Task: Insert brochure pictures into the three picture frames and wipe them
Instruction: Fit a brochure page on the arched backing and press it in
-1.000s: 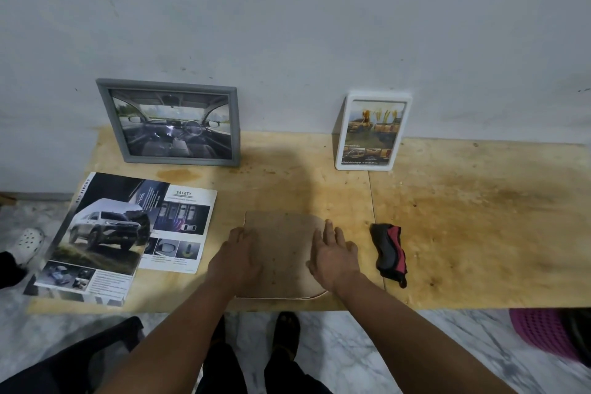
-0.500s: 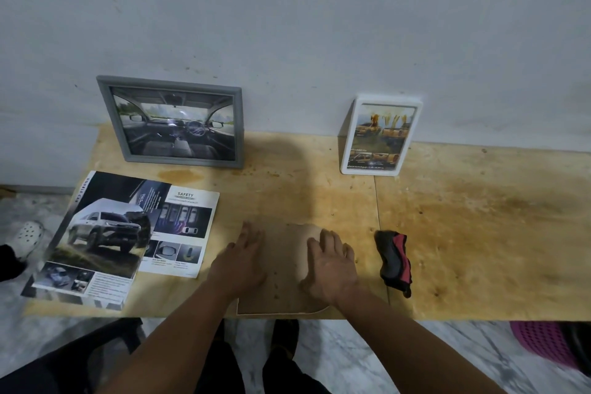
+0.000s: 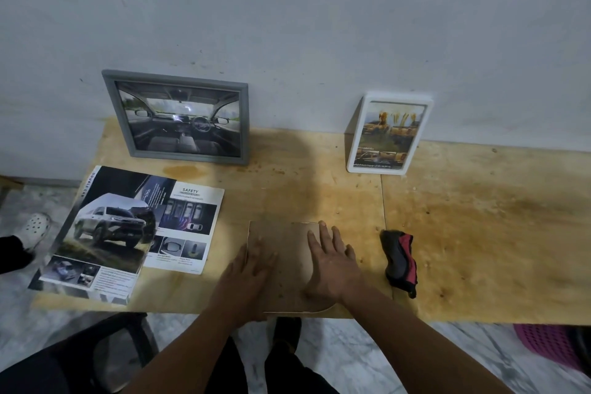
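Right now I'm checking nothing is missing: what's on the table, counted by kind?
Standing picture frames: 2 (grey frame, white frame)
Face-down brown frame backs: 1
Brochures: 2 (car brochure, safety sheet)
Cloths: 1
Total: 6

I work in a plain room of a home: a stained plywood table [image 3: 479, 217] against a bare grey wall [image 3: 319, 25], marble-patterned floor [image 3: 367, 358] underfoot.
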